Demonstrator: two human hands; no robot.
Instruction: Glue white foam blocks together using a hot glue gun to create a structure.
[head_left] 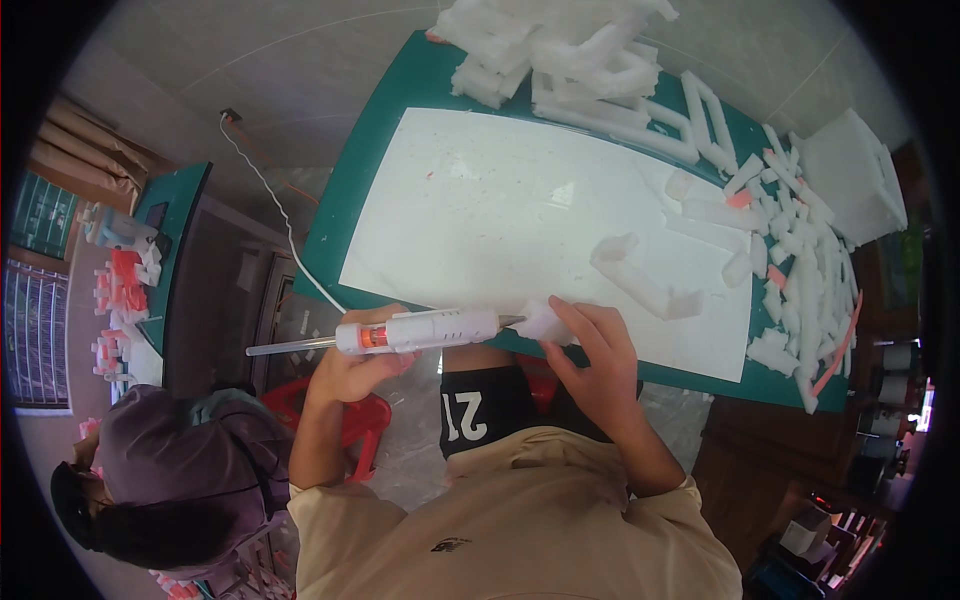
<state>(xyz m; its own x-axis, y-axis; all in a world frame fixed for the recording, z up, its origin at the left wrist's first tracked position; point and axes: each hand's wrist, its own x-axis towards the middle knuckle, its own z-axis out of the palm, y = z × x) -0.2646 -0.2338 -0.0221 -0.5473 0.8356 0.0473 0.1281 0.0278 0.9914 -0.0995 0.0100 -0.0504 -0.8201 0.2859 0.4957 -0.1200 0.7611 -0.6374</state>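
Note:
My left hand (365, 375) is wrapped round a white hot glue gun (445, 328), held level with its nozzle to the right. A clear glue stick (290, 347) sticks out of its back end. Between the fingers of my right hand (598, 345) is a small white foam block (543, 323). The metal nozzle tip meets the block's left side; whether it touches cannot be made out. Both hands are above the near edge of the table. A bent white foam piece (645, 275) lies on the white board (480, 220) beyond my right hand.
The green table (335, 215) carries a heap of foam frames (560, 60) at the back and many foam offcuts (800, 260) at the right. A white cord (285, 215) runs to a wall socket. A person (190, 460) sits at the left near a red stool (368, 425).

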